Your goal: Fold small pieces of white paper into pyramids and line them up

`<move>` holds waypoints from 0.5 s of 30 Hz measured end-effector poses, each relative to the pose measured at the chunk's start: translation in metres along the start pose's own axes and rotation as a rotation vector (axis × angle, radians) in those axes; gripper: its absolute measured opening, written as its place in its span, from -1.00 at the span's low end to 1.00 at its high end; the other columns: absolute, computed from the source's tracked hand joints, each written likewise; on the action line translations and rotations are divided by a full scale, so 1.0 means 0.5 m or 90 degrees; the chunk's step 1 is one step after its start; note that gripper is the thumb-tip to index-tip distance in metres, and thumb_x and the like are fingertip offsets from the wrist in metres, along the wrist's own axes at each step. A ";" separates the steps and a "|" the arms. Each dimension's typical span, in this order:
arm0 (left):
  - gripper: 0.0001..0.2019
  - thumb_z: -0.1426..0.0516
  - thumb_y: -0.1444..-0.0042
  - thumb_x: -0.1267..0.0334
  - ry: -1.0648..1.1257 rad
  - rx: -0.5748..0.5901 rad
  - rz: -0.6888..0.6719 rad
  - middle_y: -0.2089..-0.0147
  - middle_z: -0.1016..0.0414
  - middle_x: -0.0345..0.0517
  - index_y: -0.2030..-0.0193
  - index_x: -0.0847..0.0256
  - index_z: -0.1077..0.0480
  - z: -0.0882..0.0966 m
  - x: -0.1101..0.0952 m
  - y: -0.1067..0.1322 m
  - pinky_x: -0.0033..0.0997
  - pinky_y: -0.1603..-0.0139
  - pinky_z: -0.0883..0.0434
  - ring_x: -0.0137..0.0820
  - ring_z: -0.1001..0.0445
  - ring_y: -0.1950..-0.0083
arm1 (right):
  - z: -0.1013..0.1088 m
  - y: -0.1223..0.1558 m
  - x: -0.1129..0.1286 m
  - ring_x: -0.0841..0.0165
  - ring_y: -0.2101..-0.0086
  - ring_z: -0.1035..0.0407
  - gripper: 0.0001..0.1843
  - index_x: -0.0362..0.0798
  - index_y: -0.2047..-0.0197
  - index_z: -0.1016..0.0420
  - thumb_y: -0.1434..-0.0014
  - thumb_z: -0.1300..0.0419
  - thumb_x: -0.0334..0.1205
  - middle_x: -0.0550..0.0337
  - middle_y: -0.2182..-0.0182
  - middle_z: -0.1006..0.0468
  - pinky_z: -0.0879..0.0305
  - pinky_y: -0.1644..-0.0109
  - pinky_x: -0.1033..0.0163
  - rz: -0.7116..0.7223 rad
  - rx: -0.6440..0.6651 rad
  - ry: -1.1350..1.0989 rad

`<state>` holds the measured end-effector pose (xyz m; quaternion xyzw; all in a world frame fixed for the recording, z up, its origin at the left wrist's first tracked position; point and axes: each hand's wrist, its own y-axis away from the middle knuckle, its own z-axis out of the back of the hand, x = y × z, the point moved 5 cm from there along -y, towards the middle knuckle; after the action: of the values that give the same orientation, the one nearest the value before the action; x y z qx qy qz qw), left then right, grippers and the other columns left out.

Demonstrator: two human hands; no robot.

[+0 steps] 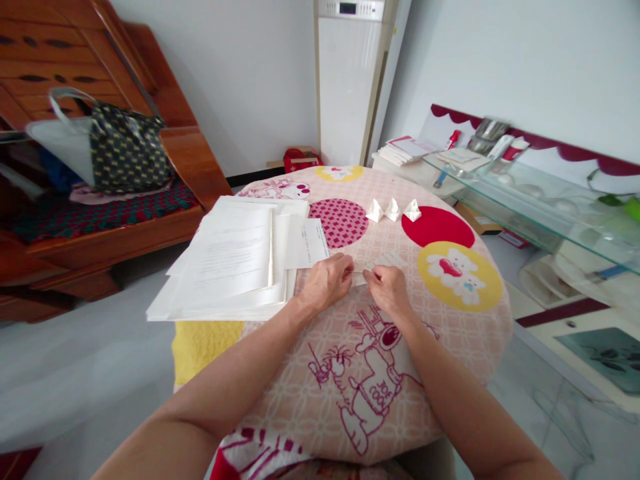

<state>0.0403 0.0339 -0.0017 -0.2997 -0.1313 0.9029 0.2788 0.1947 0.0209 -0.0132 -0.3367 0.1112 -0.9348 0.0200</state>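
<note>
My left hand and my right hand face each other over the middle of the round table. Between them is a small piece of white paper, pinched at its two sides; the fingers cover much of it. Just beyond my right hand a pale printed slip of paper shows on the cloth, partly hidden. Farther back, three small folded white paper shapes stand in a row. Left of my left hand lies a stack of printed paper sheets, with a smaller printed sheet at its right edge.
A patterned cloth covers the table. At the right stands a glass-topped shelf with papers, cups and other items. A wooden bench with bags is on the left. A tall white cabinet-like appliance stands behind.
</note>
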 end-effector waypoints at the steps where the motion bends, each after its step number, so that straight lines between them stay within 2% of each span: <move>1: -0.86 -0.07 -0.09 0.49 0.000 0.006 -0.002 0.30 -0.50 -0.12 0.30 0.21 -0.40 -0.003 0.002 0.000 -0.39 0.19 -0.40 -0.36 -0.47 0.26 | -0.001 0.001 0.000 0.43 0.60 -0.04 -0.51 0.01 0.69 -0.05 -0.20 -0.16 -0.24 0.29 0.72 -0.16 0.12 0.43 0.22 0.008 0.002 0.022; 7: -0.87 -0.08 -0.09 0.48 -0.010 0.035 -0.006 0.30 -0.52 -0.09 0.31 0.22 -0.42 -0.015 0.007 -0.002 -0.38 0.19 -0.42 -0.34 -0.49 0.26 | -0.001 0.005 -0.005 0.38 0.58 -0.05 -0.54 0.00 0.69 -0.18 -0.21 -0.17 -0.27 0.21 0.68 -0.27 0.17 0.42 0.18 0.035 -0.005 0.131; 11: -0.88 -0.10 -0.08 0.47 -0.007 0.050 0.005 0.32 -0.55 -0.09 0.32 0.22 -0.43 -0.019 0.008 -0.004 -0.37 0.17 -0.43 -0.34 -0.50 0.26 | 0.005 0.004 -0.008 0.39 0.58 -0.02 -0.51 0.01 0.71 -0.12 -0.19 -0.20 -0.29 0.23 0.69 -0.22 0.18 0.41 0.18 0.058 0.019 0.132; 15: -0.87 -0.10 -0.05 0.47 -0.006 0.047 0.019 0.32 -0.57 -0.09 0.32 0.22 -0.46 -0.018 0.014 -0.006 -0.37 0.16 -0.44 -0.34 -0.51 0.26 | 0.008 0.003 -0.012 0.41 0.59 0.03 -0.47 0.01 0.71 -0.06 -0.20 -0.20 -0.23 0.28 0.72 -0.13 0.17 0.43 0.20 0.043 0.042 0.096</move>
<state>0.0427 0.0410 -0.0108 -0.2871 -0.0949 0.9126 0.2753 0.2020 0.0195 -0.0142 -0.2602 0.0932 -0.9595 0.0540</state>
